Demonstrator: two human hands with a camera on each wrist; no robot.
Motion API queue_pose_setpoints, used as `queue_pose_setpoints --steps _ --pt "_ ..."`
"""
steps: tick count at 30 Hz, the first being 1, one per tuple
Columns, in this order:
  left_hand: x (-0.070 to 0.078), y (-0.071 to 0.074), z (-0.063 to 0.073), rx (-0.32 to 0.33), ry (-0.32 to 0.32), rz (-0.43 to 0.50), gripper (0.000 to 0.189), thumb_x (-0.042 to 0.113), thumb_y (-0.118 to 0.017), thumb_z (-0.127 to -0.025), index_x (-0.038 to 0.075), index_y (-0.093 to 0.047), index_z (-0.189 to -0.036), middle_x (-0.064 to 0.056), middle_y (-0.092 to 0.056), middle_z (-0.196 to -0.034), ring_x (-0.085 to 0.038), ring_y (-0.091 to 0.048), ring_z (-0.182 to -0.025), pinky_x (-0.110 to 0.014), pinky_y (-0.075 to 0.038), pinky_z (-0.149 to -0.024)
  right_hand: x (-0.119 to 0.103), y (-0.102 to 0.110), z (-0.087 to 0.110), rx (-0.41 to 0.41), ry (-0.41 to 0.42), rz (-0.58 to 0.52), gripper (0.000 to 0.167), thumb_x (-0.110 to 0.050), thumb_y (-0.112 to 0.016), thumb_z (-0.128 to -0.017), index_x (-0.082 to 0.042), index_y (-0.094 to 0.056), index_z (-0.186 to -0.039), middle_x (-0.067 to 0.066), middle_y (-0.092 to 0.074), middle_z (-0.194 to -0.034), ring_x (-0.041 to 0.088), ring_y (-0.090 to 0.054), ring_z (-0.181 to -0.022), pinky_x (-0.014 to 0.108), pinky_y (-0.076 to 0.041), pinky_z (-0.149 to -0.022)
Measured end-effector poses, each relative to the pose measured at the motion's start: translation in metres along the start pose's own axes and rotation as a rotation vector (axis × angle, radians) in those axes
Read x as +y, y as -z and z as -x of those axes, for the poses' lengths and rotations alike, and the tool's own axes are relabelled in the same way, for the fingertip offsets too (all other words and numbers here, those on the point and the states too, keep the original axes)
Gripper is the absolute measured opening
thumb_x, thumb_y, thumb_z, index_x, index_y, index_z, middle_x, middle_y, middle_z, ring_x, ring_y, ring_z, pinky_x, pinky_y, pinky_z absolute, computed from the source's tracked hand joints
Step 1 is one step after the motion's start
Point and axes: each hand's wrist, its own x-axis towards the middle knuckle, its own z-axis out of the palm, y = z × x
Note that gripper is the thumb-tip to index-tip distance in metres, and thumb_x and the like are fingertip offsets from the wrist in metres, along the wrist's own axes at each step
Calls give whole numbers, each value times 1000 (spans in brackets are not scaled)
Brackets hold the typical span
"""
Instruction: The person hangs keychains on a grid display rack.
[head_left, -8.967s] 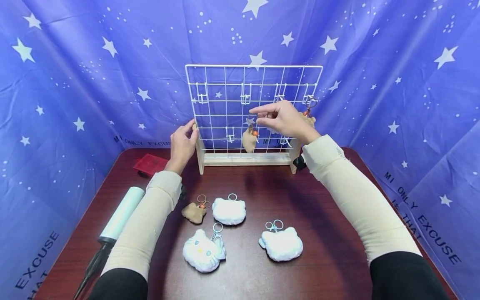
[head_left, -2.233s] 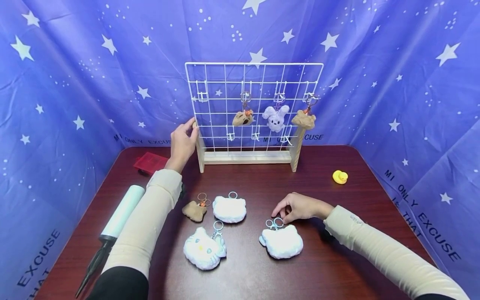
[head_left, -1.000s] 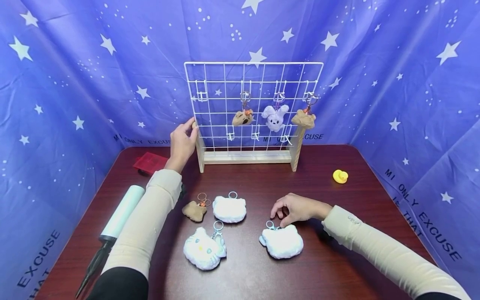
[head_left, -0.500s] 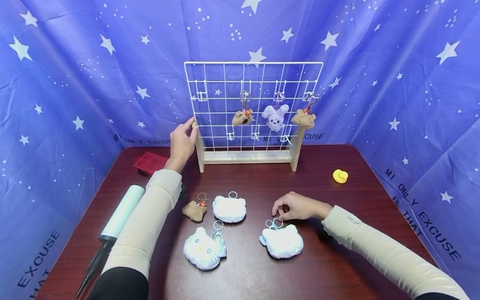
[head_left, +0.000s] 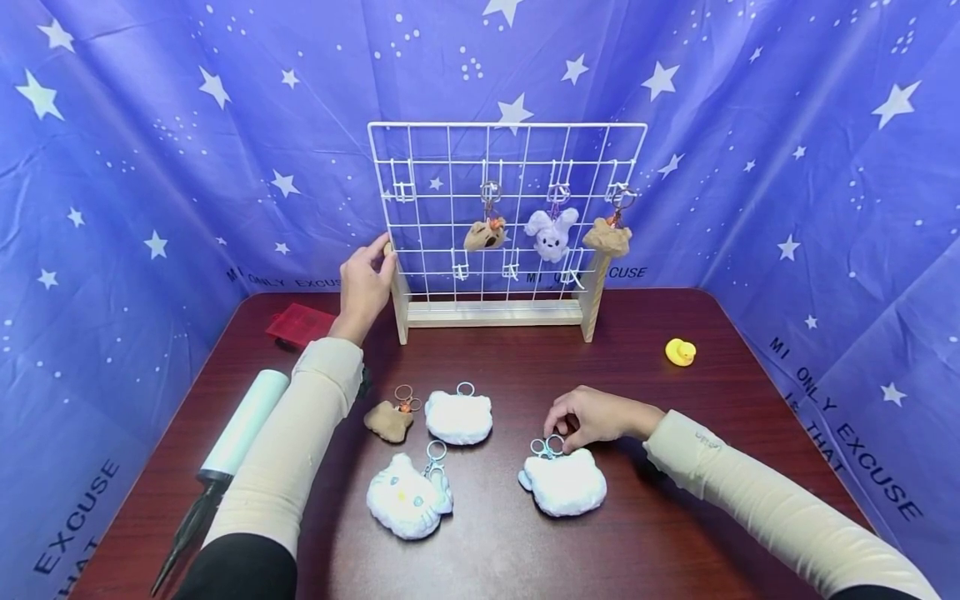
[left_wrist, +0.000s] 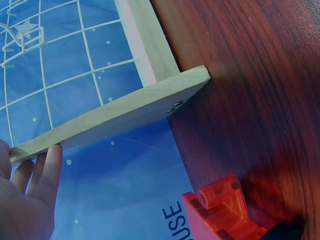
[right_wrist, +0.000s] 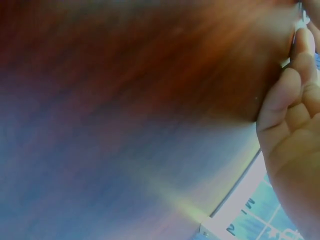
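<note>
My left hand grips the wooden side post of a white wire grid rack, thumb on one side and fingers behind in the left wrist view. My right hand is low over the table with bent fingers. Its thumb and forefinger tips are right at the key ring of a white plush keychain lying face down; I cannot tell whether they pinch it. On the rack's hooks hang a brown plush keychain, a lilac rabbit keychain and another brown plush.
Left of the right hand lie a white plush, a white cat-faced plush and a brown plush. A pale pump-like tube and a red plastic box are at left. A yellow duck sits at right.
The brown plush that my right hand held at the rack now hangs there. That hand came down to the white plush; its larger ring, covered a second ago, shows again. The left hand stayed put.
</note>
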Motion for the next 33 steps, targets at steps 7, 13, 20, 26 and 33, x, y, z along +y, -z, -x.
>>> queue_pose_setpoints --steps 7,13,20,26,33 --pt "0 1 -1 -3 8 -11 36 17 -69 -96 14 -70 -132 -20 -73 -99 -32 -69 -90 -45 -56 -84 -1 1 1 25 -69 -59 24 -11 -85 -78 -19 -64 -85 -12 -59 -76 -4 -52 -68 17 -48 -61" --pt "2 0 0 -12 7 -8 36 18 -68 -97 14 -69 -133 -20 -73 -99 -32 -69 -90 -44 -57 -85 0 4 2 46 -101 -81 19 -13 -83 -83 -23 -67 -87 -18 -62 -73 -6 -56 -68 18 -49 -62" --pt "3 0 -1 -11 16 0 36 18 -69 -96 15 -70 -132 -20 -73 -101 -32 -69 -92 -44 -56 -86 0 9 4 57 -101 -97 17 -12 -81 -85 -21 -77 -100 -16 -69 -74 -7 -57 -68 17 -49 -64" --pt "2 0 -1 -14 10 -11 37 18 -69 -97 15 -69 -133 -20 -73 -100 -32 -69 -91 -45 -56 -85 -2 14 5 99 -152 -136 17 -13 -79 -87 -18 -81 -104 -13 -75 -82 -5 -62 -74 19 -53 -69" --pt "0 1 1 -7 9 -8 37 18 -68 -97 15 -69 -133 -19 -73 -99 -31 -68 -90 -44 -56 -83 -7 24 3 140 -159 -151 19 -16 -78 -89 -14 -81 -107 -8 -80 -95 -2 -61 -76 19 -51 -65"
